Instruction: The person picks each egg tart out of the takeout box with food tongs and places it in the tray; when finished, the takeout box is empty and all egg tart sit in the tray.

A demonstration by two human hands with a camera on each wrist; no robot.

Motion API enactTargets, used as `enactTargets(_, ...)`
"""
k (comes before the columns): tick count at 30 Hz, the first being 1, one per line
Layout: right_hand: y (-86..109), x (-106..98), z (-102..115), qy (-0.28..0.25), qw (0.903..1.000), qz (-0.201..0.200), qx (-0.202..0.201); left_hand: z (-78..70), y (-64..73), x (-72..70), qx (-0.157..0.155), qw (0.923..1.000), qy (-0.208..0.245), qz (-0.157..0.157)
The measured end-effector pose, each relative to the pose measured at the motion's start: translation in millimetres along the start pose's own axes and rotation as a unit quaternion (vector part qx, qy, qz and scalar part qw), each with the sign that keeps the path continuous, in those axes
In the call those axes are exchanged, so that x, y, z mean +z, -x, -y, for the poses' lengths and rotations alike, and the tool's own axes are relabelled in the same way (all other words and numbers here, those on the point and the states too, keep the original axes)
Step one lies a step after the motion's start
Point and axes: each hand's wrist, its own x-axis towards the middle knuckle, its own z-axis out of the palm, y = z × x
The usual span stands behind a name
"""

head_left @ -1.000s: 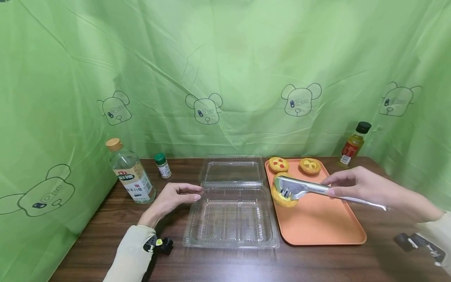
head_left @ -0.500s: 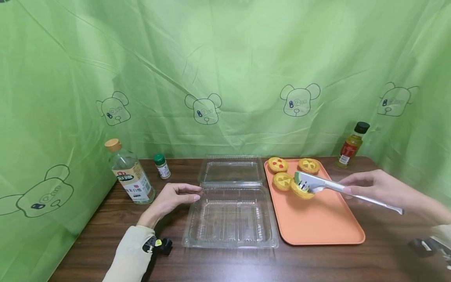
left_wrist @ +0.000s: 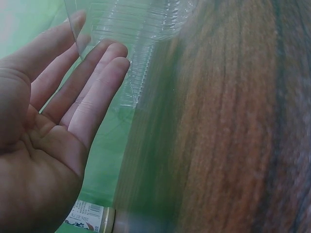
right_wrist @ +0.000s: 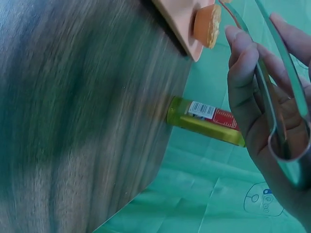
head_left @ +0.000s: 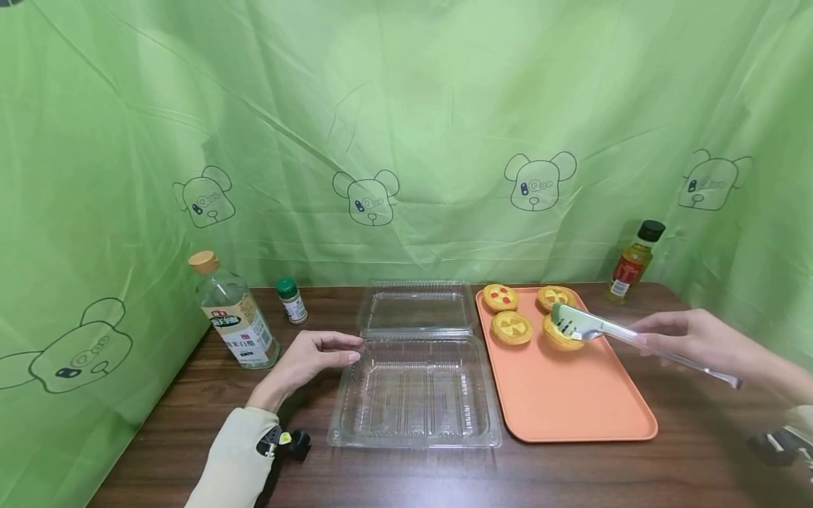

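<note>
My right hand (head_left: 692, 342) holds metal tongs (head_left: 625, 334) by their arms. The tongs' slotted tip is at an egg tart (head_left: 563, 340) over the orange tray (head_left: 581, 402); whether that tart touches the tray is hard to tell. Left of it lies another egg tart (head_left: 512, 328), with a red-dotted tart (head_left: 500, 298) and a partly covered tart (head_left: 551, 296) behind. With thumb and fingertips, my left hand (head_left: 320, 356) pinches the left rim of a clear plastic container (head_left: 416, 398), whose lid (head_left: 419, 310) lies back. The right wrist view shows the tongs' bent end (right_wrist: 291, 150).
On the left stand a large vinegar bottle (head_left: 241, 317) and a small green-capped jar (head_left: 292, 302). An oil bottle (head_left: 631, 264) is behind the tray at right. Green cloth (head_left: 406, 141) hangs behind the wooden table (head_left: 406, 480).
My right hand and the tongs have moved right, carrying an egg tart away from the tray's left side, beside the other tart. My left hand stays at the container's rim.
</note>
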Motion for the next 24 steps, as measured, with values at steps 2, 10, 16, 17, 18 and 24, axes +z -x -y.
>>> enactTargets(2,0.3,1,-2,0.003,0.9999,-0.003,0.013,-0.3,0.3,0.3,-0.001,1.0,0.001,0.001)
enactTargets(10,0.2,2,-9,0.008,0.9999,0.003,0.013,-1.0,1.6,1.5,-0.002,1.0,0.0,0.002)
enactTargets(16,-1.6,3,-10,-0.001,0.9999,0.003,0.017,-0.5,1.5,1.7,0.0,1.0,-0.003,0.004)
enactTargets(17,-1.7,3,-11,-0.003,0.9999,0.003,0.016,-0.4,1.5,1.7,0.0,1.0,-0.003,0.005)
enactTargets(18,-1.8,2,-11,-0.004,0.9999,0.003,0.013,-0.1,1.5,1.7,0.001,1.0,-0.004,0.005)
enactTargets(24,-2.6,1,-12,0.015,0.9998,-0.002,0.011,-0.6,1.0,0.5,0.004,1.0,-0.001,0.005)
